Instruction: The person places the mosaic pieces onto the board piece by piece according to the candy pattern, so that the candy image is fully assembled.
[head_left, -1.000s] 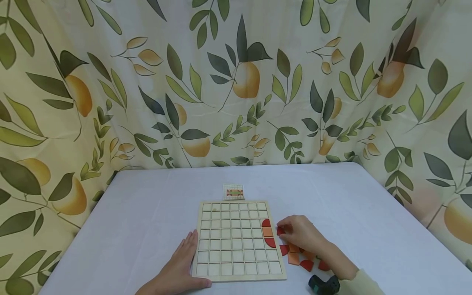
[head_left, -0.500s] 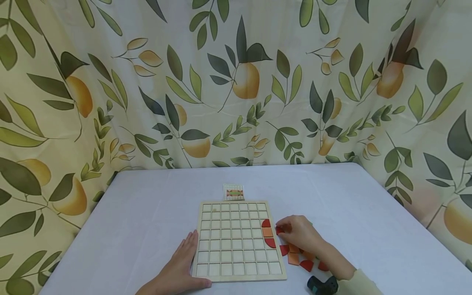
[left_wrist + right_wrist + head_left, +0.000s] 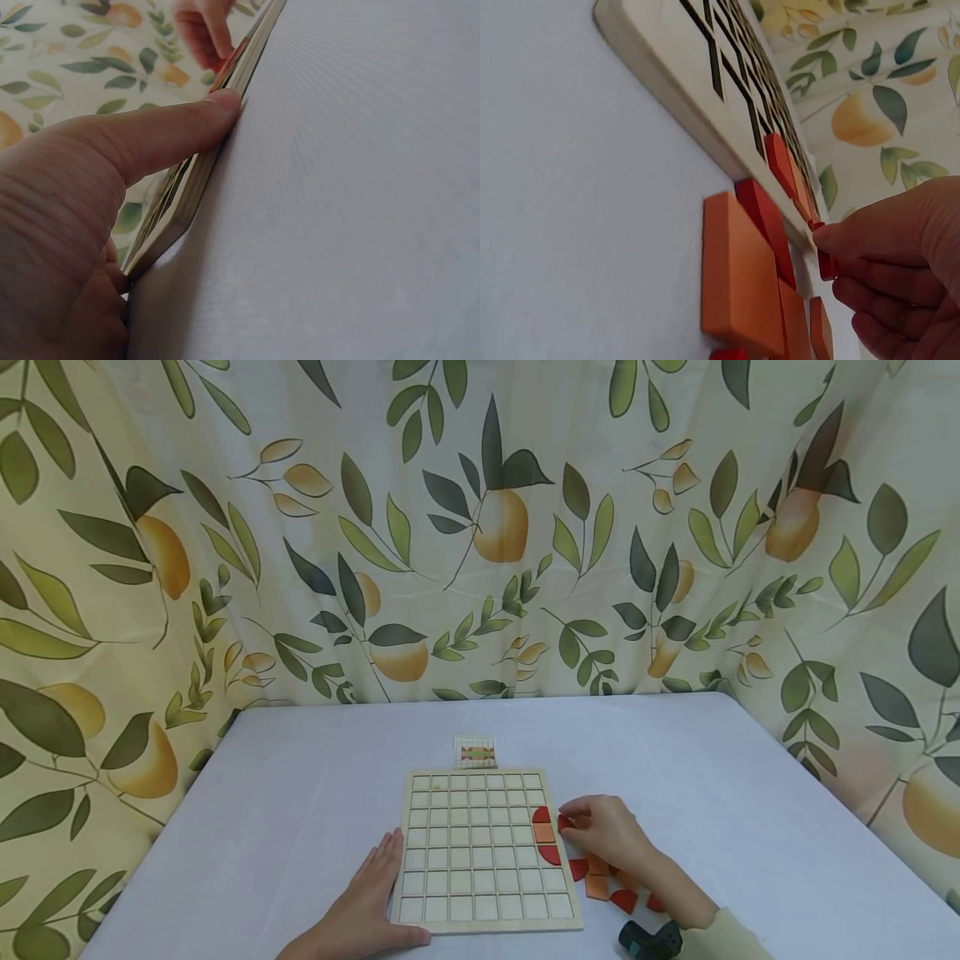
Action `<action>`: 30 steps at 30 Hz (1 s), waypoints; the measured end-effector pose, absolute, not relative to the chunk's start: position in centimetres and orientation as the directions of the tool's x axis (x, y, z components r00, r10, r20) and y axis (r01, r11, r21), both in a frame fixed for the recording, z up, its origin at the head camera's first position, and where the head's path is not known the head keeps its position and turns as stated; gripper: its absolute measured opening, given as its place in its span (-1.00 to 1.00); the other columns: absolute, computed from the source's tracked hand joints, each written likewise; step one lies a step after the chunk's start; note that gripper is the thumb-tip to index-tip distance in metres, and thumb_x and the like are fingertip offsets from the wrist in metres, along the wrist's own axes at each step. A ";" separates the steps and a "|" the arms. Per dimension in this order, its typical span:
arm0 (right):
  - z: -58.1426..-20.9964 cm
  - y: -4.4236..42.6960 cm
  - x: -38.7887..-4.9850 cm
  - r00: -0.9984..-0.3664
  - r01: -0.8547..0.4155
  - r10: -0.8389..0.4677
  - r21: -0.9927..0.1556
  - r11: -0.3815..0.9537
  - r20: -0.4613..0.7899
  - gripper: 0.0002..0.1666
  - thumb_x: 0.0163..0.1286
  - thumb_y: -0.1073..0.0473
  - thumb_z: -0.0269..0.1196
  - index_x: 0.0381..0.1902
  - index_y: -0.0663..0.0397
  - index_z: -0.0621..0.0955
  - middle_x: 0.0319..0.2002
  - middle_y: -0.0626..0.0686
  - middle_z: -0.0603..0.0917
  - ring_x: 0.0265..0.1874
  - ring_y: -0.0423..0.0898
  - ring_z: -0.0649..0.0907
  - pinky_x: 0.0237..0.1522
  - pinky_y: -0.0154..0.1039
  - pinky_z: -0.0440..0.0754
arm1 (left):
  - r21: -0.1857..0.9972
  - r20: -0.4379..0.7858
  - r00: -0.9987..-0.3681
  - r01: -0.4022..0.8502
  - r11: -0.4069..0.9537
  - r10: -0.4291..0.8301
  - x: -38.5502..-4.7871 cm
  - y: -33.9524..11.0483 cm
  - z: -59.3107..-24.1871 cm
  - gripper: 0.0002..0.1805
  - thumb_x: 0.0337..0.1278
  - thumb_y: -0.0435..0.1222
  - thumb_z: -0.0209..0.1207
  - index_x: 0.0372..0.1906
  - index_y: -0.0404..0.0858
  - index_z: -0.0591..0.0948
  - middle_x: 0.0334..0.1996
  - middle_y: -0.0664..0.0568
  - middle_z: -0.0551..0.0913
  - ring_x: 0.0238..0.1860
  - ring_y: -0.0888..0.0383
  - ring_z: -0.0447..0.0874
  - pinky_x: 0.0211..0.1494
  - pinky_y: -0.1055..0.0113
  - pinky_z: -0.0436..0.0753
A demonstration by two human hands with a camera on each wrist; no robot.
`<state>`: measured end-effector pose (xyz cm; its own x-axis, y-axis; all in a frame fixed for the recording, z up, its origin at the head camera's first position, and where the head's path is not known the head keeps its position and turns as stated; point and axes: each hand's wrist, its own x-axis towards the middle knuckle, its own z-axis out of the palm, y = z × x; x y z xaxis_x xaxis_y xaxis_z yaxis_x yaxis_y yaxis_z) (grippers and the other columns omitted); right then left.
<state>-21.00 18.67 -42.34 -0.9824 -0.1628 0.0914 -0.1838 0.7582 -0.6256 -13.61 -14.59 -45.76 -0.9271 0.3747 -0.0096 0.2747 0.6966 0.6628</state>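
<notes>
A wooden grid board (image 3: 480, 882) lies on the table, with an orange square (image 3: 543, 833) between two red pieces in its right column. The left hand (image 3: 363, 897) rests along the board's left edge, fingers straight, its thumb at the front corner. Beside the right edge, the right hand (image 3: 611, 835) pinches a red piece (image 3: 564, 823) between thumb and fingertips; the right wrist view shows this red piece (image 3: 826, 259) too. Loose red and orange pieces (image 3: 597, 886) lie below that hand, partly covered by it.
A small patterned card (image 3: 476, 752) sits behind the board's far edge. A black device (image 3: 649, 940) is at the right wrist. The white-covered table (image 3: 300, 793) stands before a leaf-and-fruit patterned curtain (image 3: 480, 610).
The right hand has shifted slightly left with the red piece, closer to the board's right edge. The left hand and the board have stayed in place.
</notes>
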 end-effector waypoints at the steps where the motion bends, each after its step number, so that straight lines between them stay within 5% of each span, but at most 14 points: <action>1: -42.3 18.5 -21.0 -0.983 -0.182 -0.160 -0.624 0.760 0.092 -0.72 -0.01 0.30 0.42 -0.25 0.13 0.71 -0.31 -0.06 0.68 -0.33 -0.15 0.56 -0.34 -0.33 0.61 | 0.662 -0.009 -0.927 0.275 0.697 0.375 -13.6 -14.6 -45.8 0.42 -0.43 0.32 0.30 0.40 -0.43 -0.17 0.41 -0.24 -0.14 0.41 -0.08 -0.30 0.35 0.01 -0.22; 20: -41.9 16.1 -21.6 -0.981 -0.183 -0.183 -0.649 0.738 0.069 -0.77 0.05 0.32 0.38 -0.26 0.12 0.71 -0.33 -0.09 0.66 -0.19 -0.07 0.60 -0.14 -0.07 0.58 | 0.654 0.004 -0.925 0.289 0.699 0.380 -13.7 -14.6 -46.0 0.43 -0.45 0.33 0.30 0.40 -0.45 -0.15 0.41 -0.24 -0.12 0.41 -0.08 -0.28 0.34 -0.03 -0.17; 26: -42.2 15.7 -21.9 -0.973 -0.224 -0.202 -0.651 0.725 0.110 -0.76 0.03 0.33 0.39 -0.26 0.14 0.71 -0.35 -0.09 0.67 -0.26 -0.11 0.61 -0.17 -0.11 0.60 | 0.663 0.011 -0.924 0.292 0.689 0.382 -13.7 -14.7 -46.0 0.42 -0.45 0.33 0.29 0.40 -0.44 -0.15 0.41 -0.23 -0.13 0.41 -0.07 -0.28 0.34 0.34 -0.35; 30: -42.3 15.4 -22.1 -0.971 -0.233 -0.209 -0.652 0.721 0.116 -0.74 0.03 0.32 0.40 -0.25 0.17 0.71 -0.35 -0.08 0.67 -0.29 -0.14 0.61 -0.19 -0.16 0.61 | 0.652 0.015 -0.924 0.299 0.697 0.383 -13.7 -14.7 -46.0 0.42 -0.45 0.34 0.28 0.40 -0.45 -0.15 0.41 -0.24 -0.12 0.41 -0.08 -0.27 0.37 0.17 -0.26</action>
